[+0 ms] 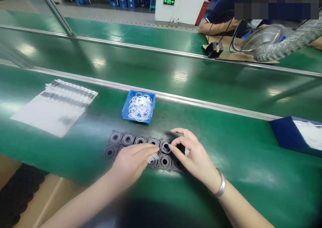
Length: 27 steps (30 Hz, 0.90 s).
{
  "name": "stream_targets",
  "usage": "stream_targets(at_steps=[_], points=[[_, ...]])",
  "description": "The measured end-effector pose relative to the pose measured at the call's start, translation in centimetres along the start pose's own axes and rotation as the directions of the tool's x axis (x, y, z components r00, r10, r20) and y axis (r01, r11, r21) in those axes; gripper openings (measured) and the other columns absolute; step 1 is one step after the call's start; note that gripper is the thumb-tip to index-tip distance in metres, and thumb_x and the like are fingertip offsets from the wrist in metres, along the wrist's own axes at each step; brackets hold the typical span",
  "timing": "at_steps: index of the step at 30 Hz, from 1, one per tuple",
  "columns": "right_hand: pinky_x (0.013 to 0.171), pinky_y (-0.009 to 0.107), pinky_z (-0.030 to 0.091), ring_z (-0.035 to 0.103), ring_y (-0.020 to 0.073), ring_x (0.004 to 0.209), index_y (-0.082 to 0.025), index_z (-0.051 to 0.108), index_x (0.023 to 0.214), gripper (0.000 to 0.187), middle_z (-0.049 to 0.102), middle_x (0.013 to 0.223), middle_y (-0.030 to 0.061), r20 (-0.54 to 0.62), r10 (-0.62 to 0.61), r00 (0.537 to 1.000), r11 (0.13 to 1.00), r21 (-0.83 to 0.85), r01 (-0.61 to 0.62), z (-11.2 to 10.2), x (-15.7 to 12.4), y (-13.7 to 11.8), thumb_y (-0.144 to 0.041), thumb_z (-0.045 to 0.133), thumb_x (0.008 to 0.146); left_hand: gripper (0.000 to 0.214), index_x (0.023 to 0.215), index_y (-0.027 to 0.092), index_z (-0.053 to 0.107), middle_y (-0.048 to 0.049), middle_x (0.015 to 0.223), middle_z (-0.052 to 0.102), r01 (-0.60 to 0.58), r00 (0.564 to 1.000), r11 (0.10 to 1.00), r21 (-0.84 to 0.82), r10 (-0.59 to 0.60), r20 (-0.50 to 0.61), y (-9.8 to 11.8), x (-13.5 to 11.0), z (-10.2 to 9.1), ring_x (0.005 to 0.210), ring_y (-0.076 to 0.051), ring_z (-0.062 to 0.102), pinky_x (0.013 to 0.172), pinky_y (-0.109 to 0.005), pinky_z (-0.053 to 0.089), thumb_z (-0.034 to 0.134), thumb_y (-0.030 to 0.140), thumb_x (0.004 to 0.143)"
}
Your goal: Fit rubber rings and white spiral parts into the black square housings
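Note:
Two rows of dark square parts (164, 161) with round centre holes lie on the green bench. Several in the back row carry a pale ring (115, 137) around the hole. My left hand (133, 159) is closed around a small bunch of white rings (153, 158), its fingertips close above the parts. The thumb and index finger of my right hand (192, 151) come together at the edge of a white ring (166, 151) on a back-row part. Its other fingers are curled and raised. My hands hide some of the parts.
Behind the parts stands a blue tray (125, 111) full of white rings. A white sheet (47, 115) with dark strips lies left, a dark blue box (286, 134) right. Open cartons (54, 194) sit lower left. Across the bench are a co-worker's arm (216, 27) and a flexible duct (284, 45).

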State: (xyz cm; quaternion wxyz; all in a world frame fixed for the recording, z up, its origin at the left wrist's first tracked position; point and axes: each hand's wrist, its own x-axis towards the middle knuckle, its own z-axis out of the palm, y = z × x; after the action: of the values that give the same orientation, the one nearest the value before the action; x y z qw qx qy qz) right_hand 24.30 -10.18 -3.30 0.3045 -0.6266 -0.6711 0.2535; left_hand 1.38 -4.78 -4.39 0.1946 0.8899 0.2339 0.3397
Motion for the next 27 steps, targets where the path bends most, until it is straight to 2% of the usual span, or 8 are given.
stream_targets(at_steps=[5, 8, 11, 14, 18, 22, 24, 27], points=[[0.099, 0.049, 0.04, 0.049, 0.0271, 0.123, -0.021, 0.056, 0.084, 0.009, 0.058, 0.12, 0.01, -0.04, -0.07, 0.997, 0.983, -0.17, 0.062, 0.9, 0.3, 0.6, -0.024, 0.055, 0.093, 0.025, 0.113, 0.008, 0.066, -0.0144, 0.119, 0.07, -0.271, 0.95, 0.955, 0.119, 0.246, 0.19, 0.6, 0.4, 1.4, 0.116, -0.026, 0.064, 0.104, -0.051, 0.05, 0.048, 0.007, 0.095], [0.098, 0.047, 0.043, 0.049, 0.0264, 0.122, -0.019, 0.056, 0.098, 0.006, 0.056, 0.122, 0.0124, -0.068, -0.095, 0.993, 0.977, -0.198, 0.08, 0.9, 0.1, 0.6, -0.021, 0.053, 0.094, 0.025, 0.111, 0.006, 0.066, -0.0167, 0.12, 0.069, -0.311, 0.927, 0.933, 0.181, 0.256, 0.273, 0.9, 0.5, 2.0, 0.119, -0.028, 0.062, 0.106, -0.053, 0.048, 0.047, 0.006, 0.095], [0.099, 0.046, 0.044, 0.049, 0.0252, 0.122, -0.019, 0.057, 0.115, 0.023, 0.053, 0.13, 0.0132, -0.043, -0.16, 0.986, 0.96, -0.241, 0.146, 0.8, -0.5, 0.8, -0.012, 0.045, 0.095, 0.026, 0.111, 0.006, 0.066, -0.0169, 0.124, 0.067, -0.327, 0.916, 0.922, 0.205, 0.256, 0.308, 0.8, 0.4, 2.2, 0.123, -0.031, 0.058, 0.107, -0.054, 0.047, 0.048, 0.006, 0.094], [0.101, 0.05, 0.042, 0.046, 0.028, 0.125, -0.019, 0.058, 0.119, 0.034, 0.051, 0.135, 0.014, 0.002, -0.255, 0.967, 0.912, -0.33, 0.242, 0.8, -1.2, 1.2, -0.005, 0.041, 0.094, 0.024, 0.111, 0.006, 0.066, -0.0171, 0.125, 0.066, -0.34, 0.906, 0.918, 0.206, 0.261, 0.333, 0.7, 0.3, 2.1, 0.125, -0.034, 0.057, 0.108, -0.056, 0.046, 0.05, 0.007, 0.093], [0.104, 0.052, 0.04, 0.044, 0.0292, 0.128, -0.017, 0.056, 0.123, 0.038, 0.05, 0.138, 0.0155, 0.006, -0.273, 0.962, 0.903, -0.342, 0.258, 0.0, -1.6, 1.2, -0.003, 0.04, 0.092, 0.026, 0.111, 0.009, 0.065, -0.0139, 0.122, 0.068, -0.267, 0.93, 0.956, 0.125, 0.221, 0.293, 1.0, 0.7, 1.8, 0.12, -0.03, 0.061, 0.106, -0.055, 0.047, 0.045, 0.007, 0.095], [0.103, 0.042, 0.043, 0.047, 0.0236, 0.128, -0.021, 0.057, 0.114, 0.021, 0.051, 0.134, 0.0122, -0.075, -0.158, 0.985, 0.985, -0.081, 0.151, -1.4, -1.8, 0.1, -0.017, 0.052, 0.094, 0.025, 0.11, 0.012, 0.066, -0.0103, 0.107, 0.073, -0.032, 0.992, 0.999, -0.037, 0.036, 0.124, 1.7, 1.4, 1.4, 0.098, -0.019, 0.07, 0.088, -0.034, 0.059, 0.046, 0.009, 0.095], [0.102, 0.036, 0.045, 0.049, 0.0211, 0.126, -0.024, 0.059, 0.105, 0.014, 0.051, 0.132, 0.009, -0.025, -0.126, 0.992, 0.989, 0.069, 0.127, -1.7, -2.0, -0.5, -0.024, 0.06, 0.091, 0.023, 0.11, 0.013, 0.066, -0.0084, 0.099, 0.074, 0.076, 0.992, 0.993, -0.086, -0.067, 0.103, 1.9, 1.6, 1.3, 0.089, -0.017, 0.071, 0.079, -0.028, 0.06, 0.049, 0.011, 0.095], [0.099, 0.031, 0.046, 0.05, 0.0183, 0.124, -0.025, 0.061, 0.095, 0.004, 0.053, 0.129, 0.0059, 0.031, -0.108, 0.994, 0.975, 0.197, 0.1, -1.5, -2.3, -0.9, -0.027, 0.062, 0.091, 0.021, 0.109, 0.017, 0.068, -0.0044, 0.093, 0.075, 0.157, 0.981, 0.982, -0.1, -0.144, 0.131, 2.1, 1.8, 1.4, 0.082, -0.016, 0.071, 0.073, -0.026, 0.06, 0.053, 0.013, 0.093]])
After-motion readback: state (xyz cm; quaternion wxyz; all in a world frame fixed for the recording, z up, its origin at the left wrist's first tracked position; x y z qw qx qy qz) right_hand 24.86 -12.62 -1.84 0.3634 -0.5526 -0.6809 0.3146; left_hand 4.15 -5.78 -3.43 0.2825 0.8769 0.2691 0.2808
